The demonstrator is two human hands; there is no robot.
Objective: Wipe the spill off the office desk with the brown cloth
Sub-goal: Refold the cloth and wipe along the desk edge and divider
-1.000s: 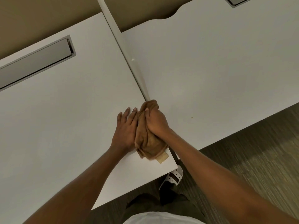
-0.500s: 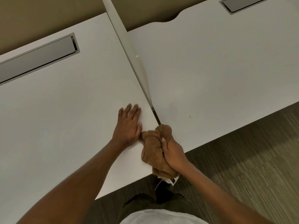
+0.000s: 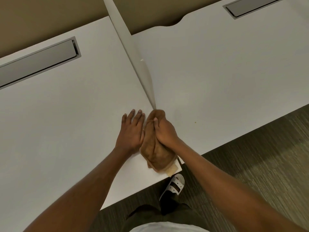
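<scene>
Two hands sit close together at the near corner of the office desk [image 3: 70,124]. My right hand [image 3: 164,131] is closed around the brown cloth [image 3: 154,150], bunching its upper end in the fist and pressing it onto the desk along the seam. My left hand [image 3: 131,133] lies flat and open on the white top, holding nothing, its thumb side touching the cloth.

From where I sit, the likeliest trouble is the cloth's loose tail: it hangs at the very corner, a pale tag [image 3: 172,169] just over the edge, and a long pull toward me could drag it off the desk. I also judge that wiping along the seam may push liquid into the gap beneath the divider [image 3: 132,47]. I cannot make out any wet patch, so the spill may be under the cloth or already taken up.

Cloth looks soft, nappy and thickly folded into a long wad. Desk surface is smooth, matte white laminate with a square corner. Farther off, the thin white divider rises along the seam, a tiny tan speck [image 3: 195,122] sits on the right-hand desk, and grey recessed cable trays [image 3: 38,62] run near the far edge.
</scene>
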